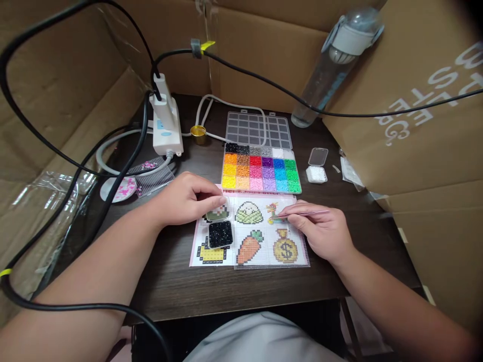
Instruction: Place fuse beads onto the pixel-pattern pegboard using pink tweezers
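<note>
My left hand [188, 199] has its thumb and fingers closed at the edge of the clear, opened lid [218, 215] of a small box [222, 247] full of black beads. The box rests on a pattern sheet [193, 257] with printed pixel pictures. In my right hand [324, 229] are thin pinkish tweezers [281, 216], held nearly level. Their tips are over the dragon-like picture [272, 208] at the upper right; whether they hold a bead is too small to tell. A clear pegboard [266, 265] covers the carrot and money-bag pictures.
A sectioned case [262, 191] of coloured beads lies open behind the sheet. Nearby are a small white-bead box [316, 181], a gold cup [198, 134], a power strip [166, 131], a bottle [320, 83] and a white dish [109, 191]. Black cables [264, 78] cross the view; cardboard walls surround the table.
</note>
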Demonstrator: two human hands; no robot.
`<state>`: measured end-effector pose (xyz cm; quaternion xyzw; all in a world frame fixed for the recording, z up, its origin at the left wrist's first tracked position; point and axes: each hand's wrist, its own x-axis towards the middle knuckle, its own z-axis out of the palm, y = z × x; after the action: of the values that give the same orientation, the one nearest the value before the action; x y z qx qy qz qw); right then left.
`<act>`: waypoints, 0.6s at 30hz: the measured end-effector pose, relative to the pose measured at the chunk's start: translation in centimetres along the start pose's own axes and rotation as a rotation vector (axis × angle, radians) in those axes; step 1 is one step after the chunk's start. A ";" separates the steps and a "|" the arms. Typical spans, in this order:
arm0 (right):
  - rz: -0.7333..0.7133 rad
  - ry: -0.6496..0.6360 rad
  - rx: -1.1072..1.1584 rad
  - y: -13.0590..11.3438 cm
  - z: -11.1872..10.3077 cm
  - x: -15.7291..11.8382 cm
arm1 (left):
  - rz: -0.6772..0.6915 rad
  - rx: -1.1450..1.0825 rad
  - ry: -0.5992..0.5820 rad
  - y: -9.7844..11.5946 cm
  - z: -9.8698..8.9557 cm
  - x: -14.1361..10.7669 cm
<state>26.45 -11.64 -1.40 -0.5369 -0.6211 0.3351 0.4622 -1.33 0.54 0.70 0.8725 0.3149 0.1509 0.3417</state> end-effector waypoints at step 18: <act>0.021 0.039 0.019 -0.4 0.1 0.3 | -0.003 -0.006 0.008 -0.1 0.1 -0.1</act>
<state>26.20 -11.38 -0.99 -0.5454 -0.6032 0.3351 0.4758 -1.41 0.44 0.53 0.8703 0.3174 0.1549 0.3434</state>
